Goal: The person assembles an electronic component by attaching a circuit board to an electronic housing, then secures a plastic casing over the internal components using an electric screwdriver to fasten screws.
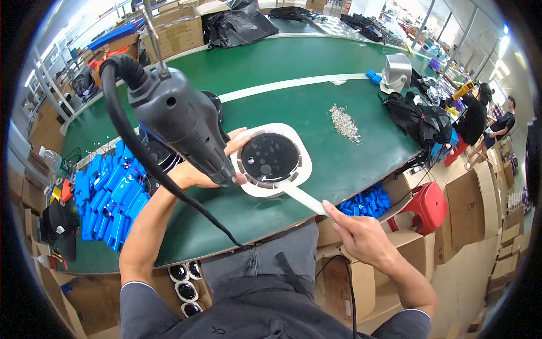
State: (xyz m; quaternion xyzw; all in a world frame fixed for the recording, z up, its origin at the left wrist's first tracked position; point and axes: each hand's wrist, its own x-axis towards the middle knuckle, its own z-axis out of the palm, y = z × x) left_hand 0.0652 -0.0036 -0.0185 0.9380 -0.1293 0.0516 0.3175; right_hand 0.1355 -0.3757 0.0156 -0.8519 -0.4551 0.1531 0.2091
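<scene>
- White rounded-square plastic housing with a round, glossy black disc (305, 164): lies on the green-topped workbench (293, 104), near its front edge, between the two hands.
- Left hand (197, 176): holds the left side of the housing, fingers along the upper-left rim and thumb at the lower left; the palm is partly hidden.
- Right hand (364, 237): pinches the outer end of a pale, narrow, flat handle (305, 199), index finger extended along it and the other fingers curled.
- The handle's inner end meets the housing's lower rim; whether it is fixed there cannot be told.
- Dark grey cylindrical power tool with a thick black cable (178, 116): hangs tip downward from a metal rod, in front of the left hand in this view.
- Loose heap of small silvery screw-like pieces (344, 123): right of the housing, well apart from it.
- Pile of blue wrapped blocks with thin wires (110, 198): on the bench, left of the left forearm.
- Red plastic stool (426, 208): beyond the right hand, beside cardboard boxes (468, 206).
</scene>
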